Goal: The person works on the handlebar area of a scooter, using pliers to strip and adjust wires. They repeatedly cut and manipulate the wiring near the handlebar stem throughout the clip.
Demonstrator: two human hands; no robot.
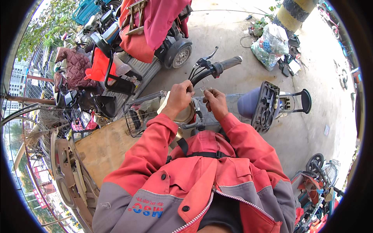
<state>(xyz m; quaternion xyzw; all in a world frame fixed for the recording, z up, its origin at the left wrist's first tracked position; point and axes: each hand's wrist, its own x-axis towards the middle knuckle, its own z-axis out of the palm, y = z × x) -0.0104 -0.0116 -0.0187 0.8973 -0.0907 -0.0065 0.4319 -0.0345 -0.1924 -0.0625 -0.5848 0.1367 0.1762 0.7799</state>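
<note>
At the centre of the head view, my left hand is curled closed beside the black cables below the handlebar, on what I cannot make out. Just to its right, my right hand pinches a thin wire-like piece, too small to see clearly. Beneath my hands is a scooter with a grey deck, a cream front panel and a wire basket. At the right end of the deck, a blue-grey seat base carries an open grey tray.
At upper left stands an electric tricycle piled with red and maroon padded covers. A striped pillar and plastic bag are at upper right. A tan board lies at left, scooter parts at lower right.
</note>
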